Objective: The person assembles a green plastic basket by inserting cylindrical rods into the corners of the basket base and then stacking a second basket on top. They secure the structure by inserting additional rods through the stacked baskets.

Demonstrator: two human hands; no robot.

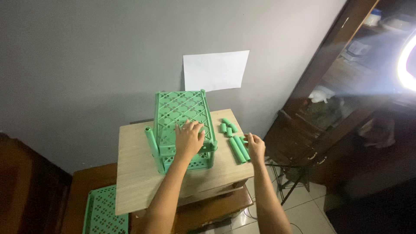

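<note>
The left hand (189,139) is pressing flat, fingers spread and gripping nothing, on the top lattice shelf of the green plastic rack (184,125), while the right hand (255,146) is closing its fingers on the nearest of the green plastic tubes (239,149) lying near the right edge of the wooden tabletop (134,182). The rack is standing mid-tabletop toward the back edge, bare wood lying open toward the front and left edges. A blank white paper sheet (216,70) is hanging on the grey wall behind the rack, and a spare green lattice panel (102,212) is lying below the front left corner.
</note>
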